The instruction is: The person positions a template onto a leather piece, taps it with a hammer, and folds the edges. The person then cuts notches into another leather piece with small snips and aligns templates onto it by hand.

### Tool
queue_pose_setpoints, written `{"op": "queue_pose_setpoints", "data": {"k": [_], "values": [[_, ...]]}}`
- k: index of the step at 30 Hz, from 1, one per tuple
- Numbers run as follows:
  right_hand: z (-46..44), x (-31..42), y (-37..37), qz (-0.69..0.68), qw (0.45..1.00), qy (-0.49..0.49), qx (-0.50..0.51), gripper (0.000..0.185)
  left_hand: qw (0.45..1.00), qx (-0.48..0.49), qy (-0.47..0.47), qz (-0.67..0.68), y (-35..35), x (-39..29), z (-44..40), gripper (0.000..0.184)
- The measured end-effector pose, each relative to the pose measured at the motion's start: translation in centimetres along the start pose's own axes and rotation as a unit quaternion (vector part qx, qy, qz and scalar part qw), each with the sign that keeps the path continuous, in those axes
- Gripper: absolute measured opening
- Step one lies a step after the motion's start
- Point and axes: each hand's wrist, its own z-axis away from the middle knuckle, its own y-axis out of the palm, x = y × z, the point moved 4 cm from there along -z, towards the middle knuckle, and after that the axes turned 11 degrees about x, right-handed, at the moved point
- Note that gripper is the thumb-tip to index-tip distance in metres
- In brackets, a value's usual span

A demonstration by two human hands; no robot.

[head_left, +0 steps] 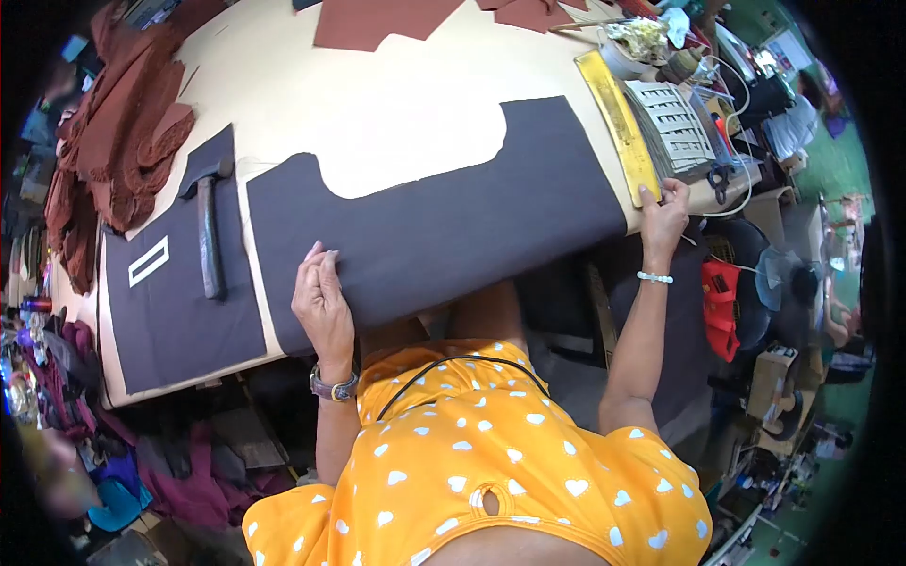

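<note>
A large dark fabric piece (425, 226) with a deep cut-out along its far edge lies across the table, its near edge hanging over the front. My left hand (323, 300) is over its left part, fingers pinched together; whatever they may hold is too small to make out. At the right, my right hand (664, 212) grips the near end of a yellow ruler (618, 123) between thumb and fingers. The ruler lies beside the fabric's right edge. Left of my left hand, a hammer (209, 231) and a white rectangular frame (149, 261) rest on a second dark fabric piece (179, 325).
Rust-brown cloth (123, 123) is heaped at the left, with more brown pieces (382, 21) at the far edge. Beyond the ruler are a card with slots (670, 123), black scissors (720, 184) and a white cable. A red item (720, 311) hangs at the right.
</note>
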Motion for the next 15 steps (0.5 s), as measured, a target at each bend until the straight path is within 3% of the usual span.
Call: {"op": "queue_pose_setpoints", "data": {"k": [3,6,9,12,15], "values": [[-0.4,1.6,0.5,-0.16,0.981,-0.095,-0.059,0.024,0.998,-0.011,-0.005,0.054,-0.2,0.7,0.3,0.023],[0.3,7.3,-0.9,-0.144,0.967,-0.187,-0.098,0.024,0.998,-0.011,0.04,0.047,-0.3,0.9,0.4,0.026],[1.5,12.0,-1.9,-0.316,0.933,-0.154,-0.071,0.025,0.999,-0.021,0.007,0.041,0.0,1.1,0.5,0.009],[2.1,13.5,-1.3,-0.449,0.884,-0.127,0.018,0.025,0.996,-0.032,-0.036,0.071,0.2,0.5,0.8,0.02],[3.3,13.5,1.7,-0.482,0.864,-0.064,0.129,0.026,0.992,-0.04,-0.039,0.116,-0.1,0.5,1.1,0.029]]}}
